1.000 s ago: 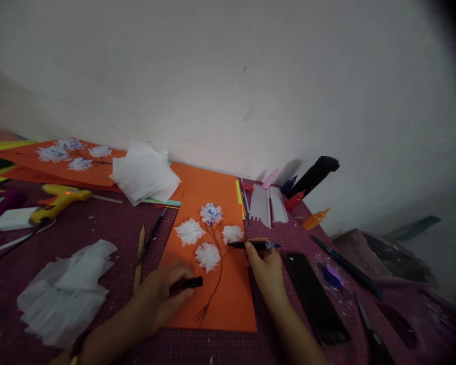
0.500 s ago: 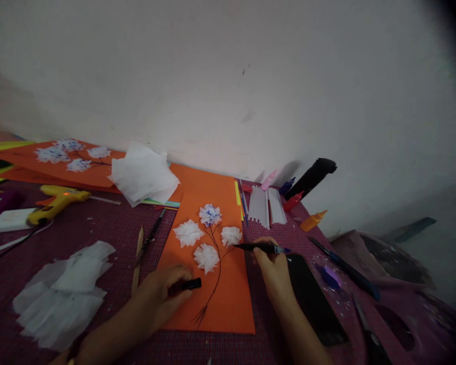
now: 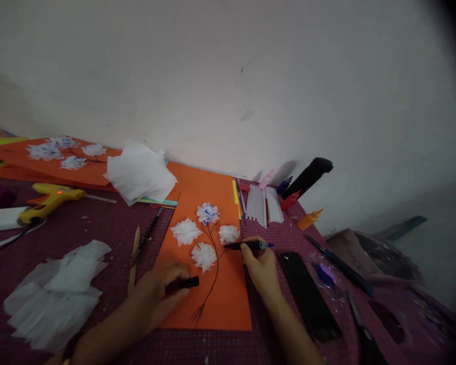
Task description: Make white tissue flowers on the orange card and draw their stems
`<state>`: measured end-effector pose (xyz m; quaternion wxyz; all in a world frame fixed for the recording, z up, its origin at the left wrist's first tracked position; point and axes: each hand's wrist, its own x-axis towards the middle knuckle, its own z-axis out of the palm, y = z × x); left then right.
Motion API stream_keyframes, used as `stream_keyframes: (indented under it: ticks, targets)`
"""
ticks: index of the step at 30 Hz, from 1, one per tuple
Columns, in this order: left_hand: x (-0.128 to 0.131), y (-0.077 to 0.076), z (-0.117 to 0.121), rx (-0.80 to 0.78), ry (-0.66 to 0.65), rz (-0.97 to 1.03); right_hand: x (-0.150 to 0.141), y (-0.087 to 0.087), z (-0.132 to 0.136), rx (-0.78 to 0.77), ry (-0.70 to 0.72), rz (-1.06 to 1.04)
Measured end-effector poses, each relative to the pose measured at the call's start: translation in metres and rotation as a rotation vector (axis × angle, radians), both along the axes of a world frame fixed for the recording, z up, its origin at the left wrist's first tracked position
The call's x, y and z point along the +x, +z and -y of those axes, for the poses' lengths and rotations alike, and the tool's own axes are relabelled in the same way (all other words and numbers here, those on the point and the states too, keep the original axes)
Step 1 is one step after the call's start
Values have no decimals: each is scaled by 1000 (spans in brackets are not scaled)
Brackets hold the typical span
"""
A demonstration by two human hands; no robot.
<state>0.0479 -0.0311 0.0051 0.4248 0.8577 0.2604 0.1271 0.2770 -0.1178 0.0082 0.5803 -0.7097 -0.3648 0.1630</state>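
Observation:
My right hand [image 3: 261,263] grips a dark marker pen [image 3: 253,245], its tip at the drawn branch below the right-hand white paper flower [image 3: 228,234]. In my left hand [image 3: 167,291], a black pen cap [image 3: 189,283] is pinched between the fingers over the lower left of the orange paper sheet [image 3: 228,299]. Drawn dark stems rise on this sheet among two more white flowers, one at left [image 3: 185,232] and one lower down [image 3: 204,256]. At the top sits a flower with blue-purple marks [image 3: 207,214].
Left of me lie thin white paper pieces [image 3: 57,296], a yellow glue gun [image 3: 53,200], and a pencil [image 3: 134,258]. Behind is a white paper stack [image 3: 141,172]. A phone [image 3: 309,296], scissors [image 3: 367,337] and an orange bottle [image 3: 310,219] are at right; the wall stands behind.
My right hand and the marker have moved left, bringing the tip further in along the branch over the sheet. My left hand still holds the cap. The whole view has shifted slightly.

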Motion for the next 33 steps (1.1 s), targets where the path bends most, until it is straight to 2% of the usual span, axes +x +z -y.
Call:
stream_keyframes:
  ticks: [10,21,27,33]
  targets:
    - [-1,-10,-2,16,-23,24,3,-5,-4,10,-17,1]
    - [0,-2,0,-10,-4,-13,0,3,6,43,-73,51]
    - [0,-7,-2,-18,-15,11,-4,-2,1,54,-15,90]
    - [1,-5,-1,-27,8,-30,-3,-5,-4,55,-15,137]
